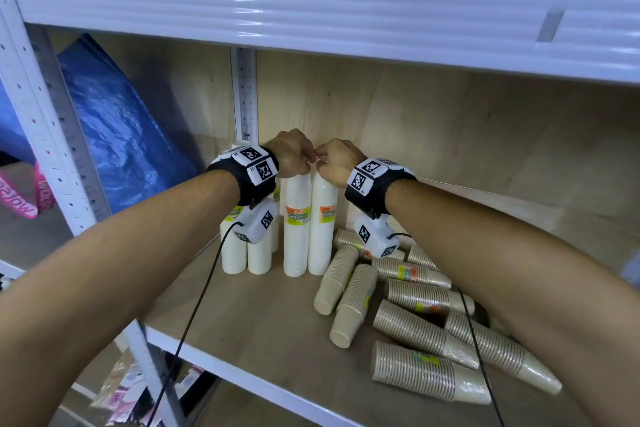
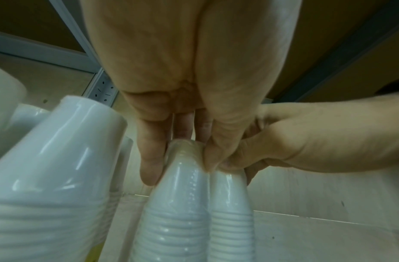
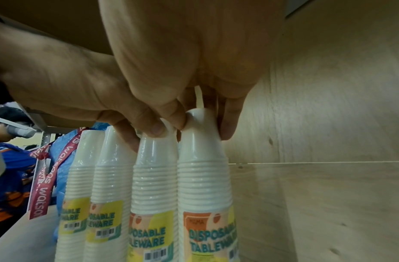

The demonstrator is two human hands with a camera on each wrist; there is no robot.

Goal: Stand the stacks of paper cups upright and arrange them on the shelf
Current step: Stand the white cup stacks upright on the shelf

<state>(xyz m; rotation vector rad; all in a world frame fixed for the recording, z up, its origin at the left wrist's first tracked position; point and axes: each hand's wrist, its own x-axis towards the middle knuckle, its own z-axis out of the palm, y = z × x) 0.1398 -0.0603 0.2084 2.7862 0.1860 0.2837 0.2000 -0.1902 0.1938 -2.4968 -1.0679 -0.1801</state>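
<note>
Two tall white cup stacks stand upright side by side on the wooden shelf [image 1: 242, 315]. My left hand [image 1: 294, 158] pinches the top of the left stack [image 1: 296, 229], its fingers [image 2: 151, 166] and thumb curled round the wrapped tip [image 2: 178, 195]. My right hand [image 1: 332, 161] grips the top of the right stack [image 1: 323, 225] the same way, shown close up in the right wrist view [image 3: 202, 159]. The two hands touch each other. Shorter white stacks [image 1: 242, 253] stand upright to the left. Several brown cup stacks [image 1: 415, 322] lie on their sides at the right.
A blue plastic bag [image 1: 121, 135] leans at the shelf's left end behind the white upright post [image 1: 45, 135]. The white shelf above [image 1: 311, 7] hangs low over my hands. A wooden back wall [image 1: 450, 135] closes the rear. Bare shelf board lies in front of the white stacks.
</note>
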